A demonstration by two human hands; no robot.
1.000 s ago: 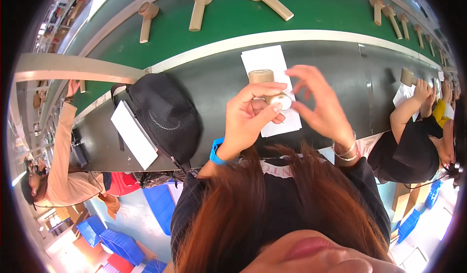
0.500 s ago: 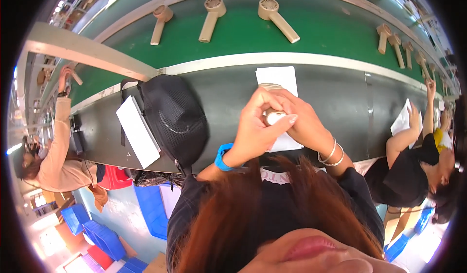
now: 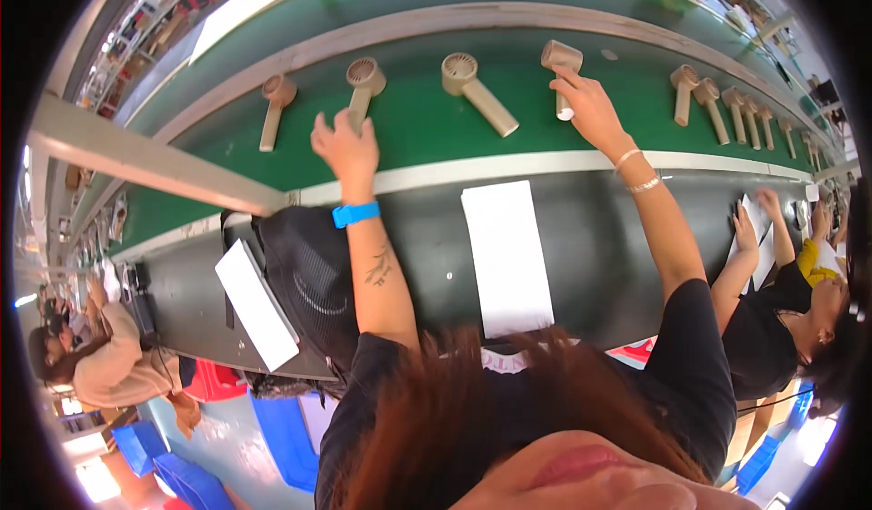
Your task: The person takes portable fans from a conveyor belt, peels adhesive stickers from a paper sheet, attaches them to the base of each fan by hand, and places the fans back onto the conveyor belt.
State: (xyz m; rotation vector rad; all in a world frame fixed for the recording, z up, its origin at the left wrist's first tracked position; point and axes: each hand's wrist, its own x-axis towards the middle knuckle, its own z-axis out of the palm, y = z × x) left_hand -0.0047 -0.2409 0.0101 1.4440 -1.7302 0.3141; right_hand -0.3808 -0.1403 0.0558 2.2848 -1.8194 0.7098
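Over the green belt, my left hand [image 3: 348, 151] is at the handle of a beige handheld fan [image 3: 365, 76], with its fingers apart. The lower handle is hidden behind that hand, and contact is hard to make out. Farther right, my right hand [image 3: 590, 115] has its fingers around another handheld fan [image 3: 561, 56], whose pale handle end shows below them. Between my hands a third fan [image 3: 477, 88] lies slanted on the belt. One more fan [image 3: 275, 101] lies left of my left hand. In front of me is a stack of white paper [image 3: 509, 256].
A black backpack [image 3: 304, 274] and a white slab-shaped thing [image 3: 257, 306] sit on the dark table at left. A pale beam [image 3: 154, 156] crosses the upper left. Several fans [image 3: 708, 106] lie along the belt [image 3: 409, 142] at right. Co-workers sit on both sides.
My hands have parted from over the paper and reached out to the belt. The fan they held together now appears to be in my right hand at the belt. The view has tilted upward.
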